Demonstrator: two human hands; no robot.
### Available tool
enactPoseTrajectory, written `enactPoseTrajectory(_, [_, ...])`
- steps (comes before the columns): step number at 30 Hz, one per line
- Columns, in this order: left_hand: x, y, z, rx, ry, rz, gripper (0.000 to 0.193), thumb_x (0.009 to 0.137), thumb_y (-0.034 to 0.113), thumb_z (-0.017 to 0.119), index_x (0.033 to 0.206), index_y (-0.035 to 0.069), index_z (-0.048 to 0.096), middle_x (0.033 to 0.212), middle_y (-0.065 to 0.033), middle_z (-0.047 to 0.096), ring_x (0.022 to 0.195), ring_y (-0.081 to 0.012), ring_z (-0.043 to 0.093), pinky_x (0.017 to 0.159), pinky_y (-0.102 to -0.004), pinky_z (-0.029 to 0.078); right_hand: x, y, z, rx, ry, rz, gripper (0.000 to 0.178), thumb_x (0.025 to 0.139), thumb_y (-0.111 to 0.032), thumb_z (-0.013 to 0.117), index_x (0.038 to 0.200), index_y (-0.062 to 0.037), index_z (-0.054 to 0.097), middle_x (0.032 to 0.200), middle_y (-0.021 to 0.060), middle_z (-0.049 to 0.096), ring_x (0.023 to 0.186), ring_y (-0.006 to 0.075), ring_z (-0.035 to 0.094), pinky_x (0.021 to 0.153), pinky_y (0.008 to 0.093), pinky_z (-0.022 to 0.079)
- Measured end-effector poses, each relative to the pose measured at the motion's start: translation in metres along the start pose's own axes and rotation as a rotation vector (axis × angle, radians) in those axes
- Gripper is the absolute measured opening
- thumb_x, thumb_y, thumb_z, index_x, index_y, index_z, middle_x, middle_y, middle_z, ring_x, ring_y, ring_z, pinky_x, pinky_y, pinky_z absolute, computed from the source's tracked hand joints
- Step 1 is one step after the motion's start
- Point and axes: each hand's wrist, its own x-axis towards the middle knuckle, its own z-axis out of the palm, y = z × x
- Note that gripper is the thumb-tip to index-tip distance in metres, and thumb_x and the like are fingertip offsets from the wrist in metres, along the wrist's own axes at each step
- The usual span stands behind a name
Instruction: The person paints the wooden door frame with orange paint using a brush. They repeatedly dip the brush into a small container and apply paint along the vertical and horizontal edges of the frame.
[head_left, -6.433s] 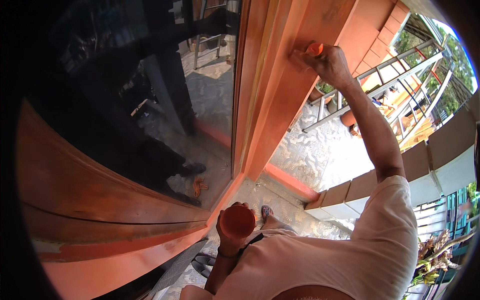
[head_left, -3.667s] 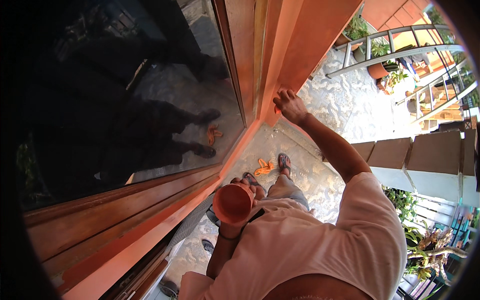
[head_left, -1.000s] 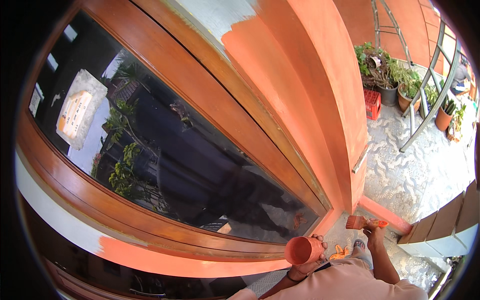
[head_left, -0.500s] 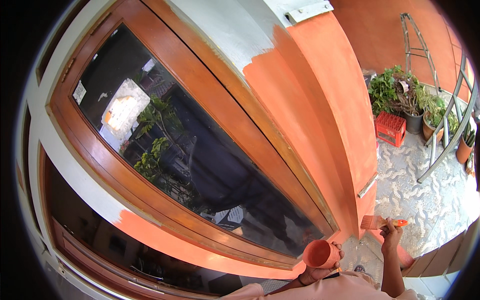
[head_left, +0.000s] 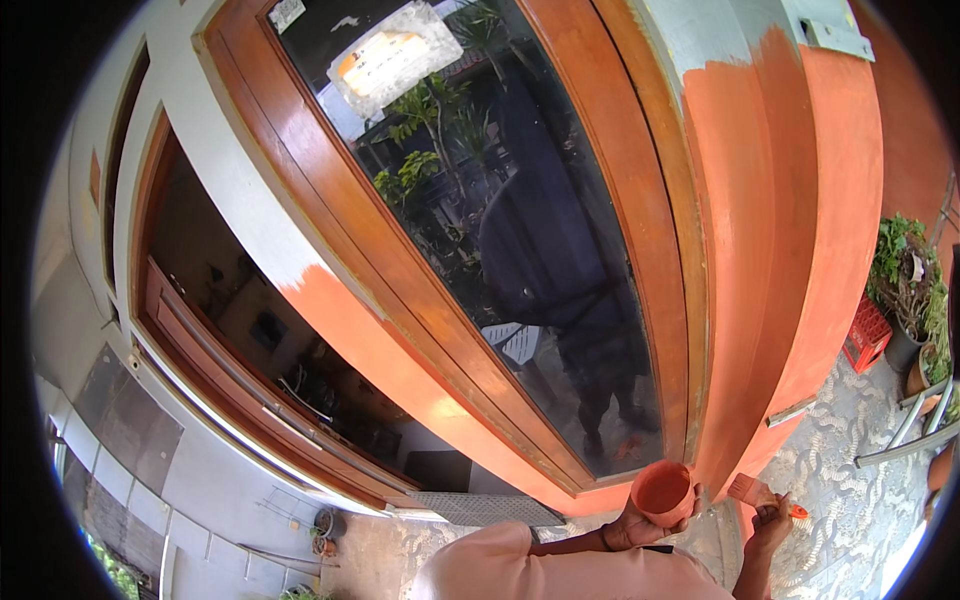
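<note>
Gripped in the left hand [head_left: 632, 527], low in the view and close to a pale shirt [head_left: 570, 565]: a round reddish cup [head_left: 655, 478], with fingers wrapped about its side. Mouth turned mostly upward, presumably to keep any contents from spilling and to leave the opening free. Hard to tell how full. On the wrist just below that grip, a dark band [head_left: 605, 538].

Just to the right of the cup, a wide brush [head_left: 757, 494], held in the right hand [head_left: 770, 525], with fingers closed around the handle. Bristles toward the cup but apart from it, orange handle end jutting out on the far side of the fist. Probably held this way to keep the bristles clear of the fingers, and near the cup for a short reach between the two. Unclear whether touching the orange wall [head_left: 740, 250] behind or just in front of it.

Rising above both grips, that wall, pale grey at its top beyond a ragged orange edge. Beyond the left grip, a tall reflective glass pane [head_left: 560, 230] in a brown wooden frame [head_left: 605, 130], bordering the orange closely; lower corner partly hidden by the cup. Above the right fist, a small pale ledge [head_left: 790, 412], sticking out from the wall as a likely obstacle. Farther right, a red crate [head_left: 868, 332], leafy plants [head_left: 900, 270] and metal rails [head_left: 905, 430] over patterned floor [head_left: 835, 480]. Left of the cup, a dark textured panel [head_left: 485, 508].
</note>
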Motion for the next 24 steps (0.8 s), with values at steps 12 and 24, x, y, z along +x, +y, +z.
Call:
enactPoseTrajectory(12, [-0.040,0.008,-0.008,0.098,-0.050,0.276,0.059,0.098,0.031,0.075,0.148,0.008,0.053,0.148,-0.0141,0.046,0.139,-0.0363,0.047,0.104,-0.0539,0.059,-0.003,0.009,0.057,-0.168,-0.195,0.146,0.042,0.109,-0.038,0.062,0.118,0.0031,0.066,0.081,-0.0007,0.057,0.066,0.0079,0.053,0.056,0.0231,0.037])
enactPoseTrajectory(24, [-0.071,0.010,-0.021,0.148,-0.067,0.504,0.064,0.098,0.048,0.070,0.146,0.007,0.056,0.146,-0.0160,0.050,0.134,-0.0378,0.049,0.098,-0.0517,0.061,-0.021,0.021,0.094,-0.326,-0.458,0.102,0.013,0.097,-0.013,0.077,0.105,-0.0043,0.071,0.090,0.0014,0.070,0.074,0.0083,0.062,0.061,0.0241,0.046])
